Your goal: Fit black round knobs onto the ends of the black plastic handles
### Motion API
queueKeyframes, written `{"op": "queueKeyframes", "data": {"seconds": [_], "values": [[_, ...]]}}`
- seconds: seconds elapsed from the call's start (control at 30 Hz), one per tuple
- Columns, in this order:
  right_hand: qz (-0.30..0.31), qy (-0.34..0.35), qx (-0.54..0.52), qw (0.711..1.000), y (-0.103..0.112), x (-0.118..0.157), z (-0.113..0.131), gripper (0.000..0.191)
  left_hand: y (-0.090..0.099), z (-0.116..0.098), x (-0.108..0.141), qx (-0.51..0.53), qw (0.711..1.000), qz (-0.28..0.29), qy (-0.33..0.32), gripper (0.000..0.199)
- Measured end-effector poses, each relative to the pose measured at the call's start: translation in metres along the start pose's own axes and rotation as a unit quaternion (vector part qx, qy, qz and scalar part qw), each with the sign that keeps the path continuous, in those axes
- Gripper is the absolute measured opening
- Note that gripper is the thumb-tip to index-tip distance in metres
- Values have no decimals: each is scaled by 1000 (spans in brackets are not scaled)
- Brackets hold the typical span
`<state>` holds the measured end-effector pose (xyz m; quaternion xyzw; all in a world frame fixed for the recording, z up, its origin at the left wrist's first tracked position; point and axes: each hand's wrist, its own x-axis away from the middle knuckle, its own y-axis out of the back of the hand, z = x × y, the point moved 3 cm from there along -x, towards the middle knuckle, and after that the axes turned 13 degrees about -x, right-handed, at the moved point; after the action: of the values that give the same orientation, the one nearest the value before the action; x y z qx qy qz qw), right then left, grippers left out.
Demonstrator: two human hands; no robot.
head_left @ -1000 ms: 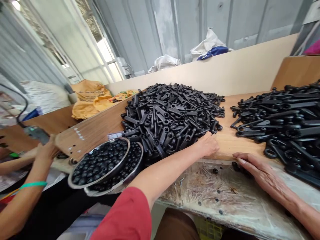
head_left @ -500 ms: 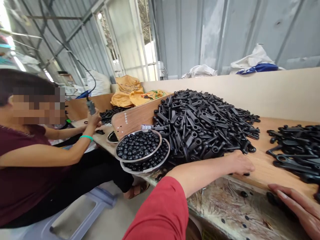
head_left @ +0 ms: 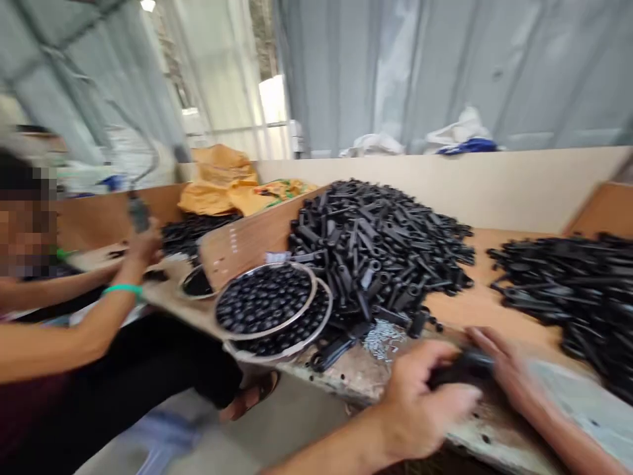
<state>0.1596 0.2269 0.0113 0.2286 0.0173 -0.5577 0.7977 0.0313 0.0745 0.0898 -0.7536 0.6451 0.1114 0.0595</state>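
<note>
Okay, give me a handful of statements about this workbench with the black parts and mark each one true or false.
1. Both hands, the left hand and the right hand, meet on one black part. True.
2. The metal bowls hold white screws. False: they hold small black round pieces.
3. A big pile of black parts lies on the wooden board behind the bowls. True.
4. The co-worker's wrist carries a red band. False: the band is green.
5. Yellow sacks lie further back on the left. True.
</note>
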Motion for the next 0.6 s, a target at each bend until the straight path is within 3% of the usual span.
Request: {"op": "queueKeyframes", "data": {"seconds": [0.03, 0.1, 0.23, 0.33, 0.4, 0.47, 0.53, 0.6], "values": [[-24, -5, 17, 1000, 9, 5, 1, 43, 11, 15, 10, 60, 995, 2, 74, 23], [-45, -18, 37, 998, 15, 7, 3, 40, 30, 38, 21, 143, 978, -20, 149, 26], [-43, -54, 26, 997, 5, 1, 2, 41, 48, 58, 34, 197, 963, -41, 179, 34], [-40, -57, 3, 998, -1, 2, 4, 44, 57, 62, 45, 113, 977, -29, 176, 35], [-51, -59, -6, 997, 0, 5, 6, 47, 63, 64, 54, -13, 991, 13, 131, 30], [-66, -66, -10, 996, 3, 8, 8, 48, 67, 70, 67, -122, 983, 97, 98, 29], [-78, -73, -10, 994, 6, 8, 7, 48, 72, 80, 83, -181, 958, 187, 116, 20], [-89, -77, -14, 993, 8, 6, 3, 47, 79, 92, 100, -217, 934, 234, 161, 14]]}}
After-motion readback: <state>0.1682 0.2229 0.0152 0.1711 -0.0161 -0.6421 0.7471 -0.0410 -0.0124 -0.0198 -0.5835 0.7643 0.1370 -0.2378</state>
